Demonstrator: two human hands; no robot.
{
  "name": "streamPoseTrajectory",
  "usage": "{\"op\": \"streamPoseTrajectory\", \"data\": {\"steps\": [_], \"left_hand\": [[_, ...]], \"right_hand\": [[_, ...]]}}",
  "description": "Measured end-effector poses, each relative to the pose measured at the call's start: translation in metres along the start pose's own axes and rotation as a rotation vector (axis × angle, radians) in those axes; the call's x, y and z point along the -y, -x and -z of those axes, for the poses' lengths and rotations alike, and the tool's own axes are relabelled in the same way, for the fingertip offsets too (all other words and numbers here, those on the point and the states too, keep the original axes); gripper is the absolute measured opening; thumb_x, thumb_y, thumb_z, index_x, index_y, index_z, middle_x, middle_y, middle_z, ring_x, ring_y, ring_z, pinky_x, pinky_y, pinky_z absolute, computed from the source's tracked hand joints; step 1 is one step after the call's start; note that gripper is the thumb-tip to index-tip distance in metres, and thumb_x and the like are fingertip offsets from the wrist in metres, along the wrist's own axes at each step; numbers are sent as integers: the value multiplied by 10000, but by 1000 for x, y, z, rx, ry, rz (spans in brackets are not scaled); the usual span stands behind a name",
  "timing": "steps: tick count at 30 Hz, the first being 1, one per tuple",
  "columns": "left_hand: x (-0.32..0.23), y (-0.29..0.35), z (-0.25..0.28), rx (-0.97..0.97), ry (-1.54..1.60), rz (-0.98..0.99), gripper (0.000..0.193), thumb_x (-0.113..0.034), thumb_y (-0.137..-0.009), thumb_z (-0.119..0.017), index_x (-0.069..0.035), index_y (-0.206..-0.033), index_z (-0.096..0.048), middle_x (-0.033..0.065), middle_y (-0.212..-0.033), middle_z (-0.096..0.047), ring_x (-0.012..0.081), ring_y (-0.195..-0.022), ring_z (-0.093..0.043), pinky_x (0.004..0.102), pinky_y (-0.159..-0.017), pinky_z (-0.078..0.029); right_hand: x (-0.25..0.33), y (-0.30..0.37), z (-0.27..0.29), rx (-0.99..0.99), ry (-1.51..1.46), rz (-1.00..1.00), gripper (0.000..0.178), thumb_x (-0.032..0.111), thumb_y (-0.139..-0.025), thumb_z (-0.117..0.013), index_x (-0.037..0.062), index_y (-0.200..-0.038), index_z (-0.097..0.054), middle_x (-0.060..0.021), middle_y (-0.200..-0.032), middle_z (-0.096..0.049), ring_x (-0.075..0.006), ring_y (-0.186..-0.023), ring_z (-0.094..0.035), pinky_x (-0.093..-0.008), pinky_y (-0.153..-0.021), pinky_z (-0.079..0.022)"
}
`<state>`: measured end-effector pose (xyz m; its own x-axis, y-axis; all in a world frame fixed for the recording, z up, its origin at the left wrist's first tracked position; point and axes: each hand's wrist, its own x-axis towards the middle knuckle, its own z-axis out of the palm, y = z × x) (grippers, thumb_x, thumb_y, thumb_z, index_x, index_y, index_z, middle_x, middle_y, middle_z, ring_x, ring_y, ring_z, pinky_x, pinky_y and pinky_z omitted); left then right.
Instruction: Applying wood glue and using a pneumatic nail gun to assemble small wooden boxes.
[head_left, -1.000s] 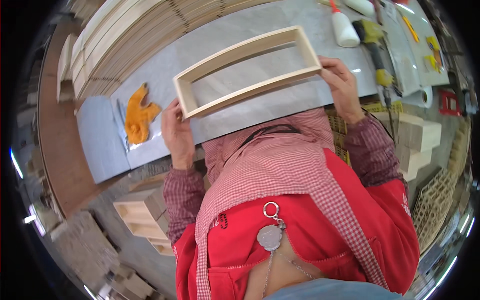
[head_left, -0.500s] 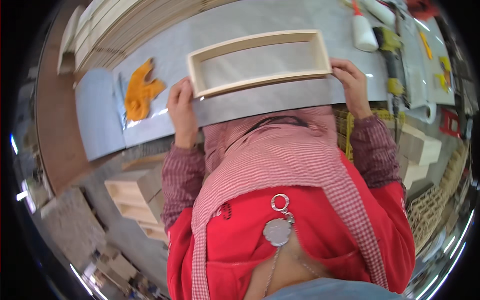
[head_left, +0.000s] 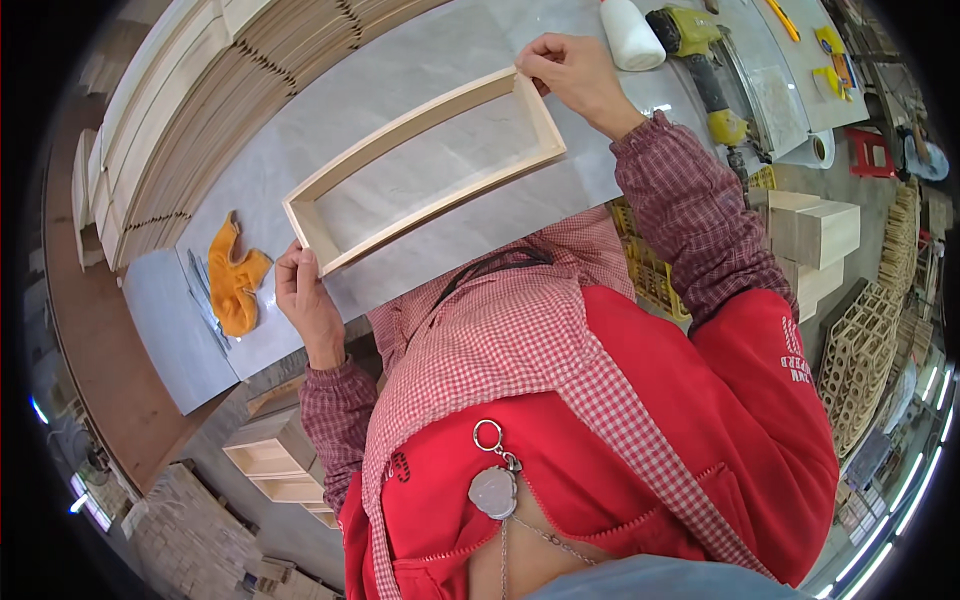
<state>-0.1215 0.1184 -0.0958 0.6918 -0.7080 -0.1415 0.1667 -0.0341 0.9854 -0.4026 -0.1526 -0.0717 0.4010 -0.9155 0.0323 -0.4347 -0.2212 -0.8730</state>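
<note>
A long, shallow rectangular frame of pale wood (head_left: 446, 208) lies tilted across the grey tabletop (head_left: 430, 150), its right end farther away than its left. Through its open middle the tabletop shows. My left hand (head_left: 310, 308) pinches the frame's near left corner between thumb and fingers. At the far right corner, my right hand (head_left: 582, 82) grips the wood, with its thumb and fingertips closed on the edge. Left of the frame lie a crumpled orange cloth or glove (head_left: 236, 285) and some thin grey strips (head_left: 203, 298).
Tall stacks of thin wooden boards (head_left: 190, 110) line the far left. Beyond my right hand are a white bottle (head_left: 632, 38), a yellow-green power tool (head_left: 692, 35) and a roll of clear film (head_left: 815, 150). Wooden boxes (head_left: 825, 232) and a red stool (head_left: 868, 152) stand off the table's right side.
The frame has turned counterclockwise: its right end moved away and left, its left end nearer me. My right hand went from the right end's near corner to its far corner.
</note>
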Motion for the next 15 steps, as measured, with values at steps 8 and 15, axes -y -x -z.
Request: {"op": "streamPoseTrajectory", "data": {"steps": [8, 15], "left_hand": [[-1, -1, -2, 15, 8, -3, 94, -124, -917, -569, -42, -960, -553, 57, -1040, -540, 125, -936, -512, 235, -881, -392], [2, -2, -3, 6, 30, 1, 105, -125, -917, -569, -33, -956, -538, 78, -1084, -549, 142, -959, -509, 260, -904, -383]], "right_hand": [[21, -15, 3, 121, 290, -92, 213, 140, -831, -587, -22, -962, -632, -87, -811, -639, -145, -641, -570, -236, -623, -494], [-9, 3, -3, 88, -62, -278, 230, 126, -822, -542, -35, -955, -639, -94, -776, -646, -170, -666, -605, -255, -644, -513]]}}
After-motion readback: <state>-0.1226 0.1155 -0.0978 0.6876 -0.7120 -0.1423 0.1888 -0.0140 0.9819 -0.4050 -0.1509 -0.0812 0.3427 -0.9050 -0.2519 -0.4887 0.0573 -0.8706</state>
